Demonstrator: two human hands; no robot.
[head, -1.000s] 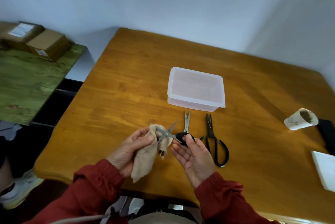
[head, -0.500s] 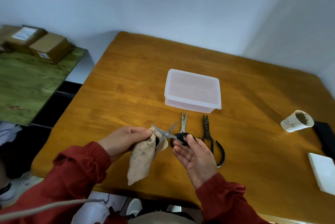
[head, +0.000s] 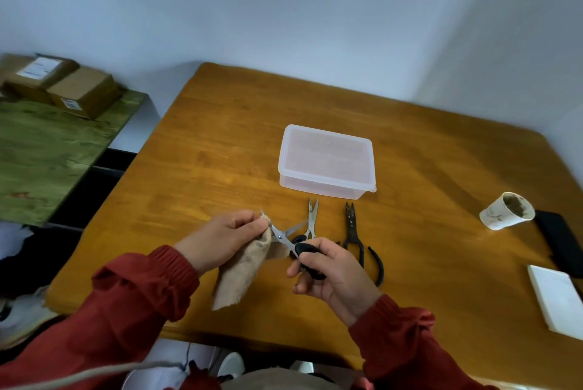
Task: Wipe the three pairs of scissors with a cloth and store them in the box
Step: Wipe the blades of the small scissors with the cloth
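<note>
While the left hand [head: 227, 239] pinches the cloth [head: 244, 266] round the tip of one blade, the right hand [head: 334, 276] holds the black handles of the open scissors [head: 280, 236], low in the middle of the frame above the near part of the worktop [head: 205, 168]. Left grip: thumb and fingers clamped on cloth and blade tip; the rest of the cloth hangs down towards the near edge. Right grip: fingers curled round the handles, clamped. Blades apart in a V, the free blade pointing to the upper right. Second pair, steel scissors [head: 312, 216], lies flat on the worktop just behind the right hand, tips towards the box [head: 321, 189], handle partly hidden by the held pair. Third pair, dark shears [head: 353, 232], lies just to the right, roughly parallel, tips also towards the box, one handle curving past the right wrist. Box: translucent plastic, lid on, centre of frame, just beyond both sets of tips, touching neither. Paper cup [head: 506, 211] with brown residue inside at the right; black object [head: 558, 238] beside it; white block [head: 558, 298] at the lower right edge. Upper left: cartons [head: 63, 83] on a green table [head: 41, 149]. Red sleeves [head: 142, 295] on both arms.
</note>
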